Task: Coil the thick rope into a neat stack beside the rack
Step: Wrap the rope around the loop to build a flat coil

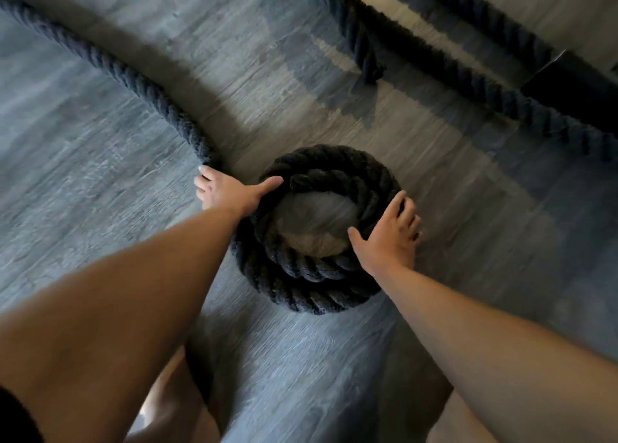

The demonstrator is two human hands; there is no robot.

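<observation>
A thick black rope coil [314, 268] lies on the grey floor, stacked a few turns high with bare floor showing in its middle. From the coil's left side the loose rope [133, 78] curves away to the upper left. My left hand [230, 192] grips the rope where it joins the coil, thumb lying over the top turn. My right hand [391, 238] rests flat on the coil's right rim with fingers spread, holding nothing.
Another stretch of the black rope [495, 91] runs diagonally across the upper right, with a hanging loop end [364, 51] near it. A dark flat base [575, 88] sits at the right edge. My knees show at the bottom.
</observation>
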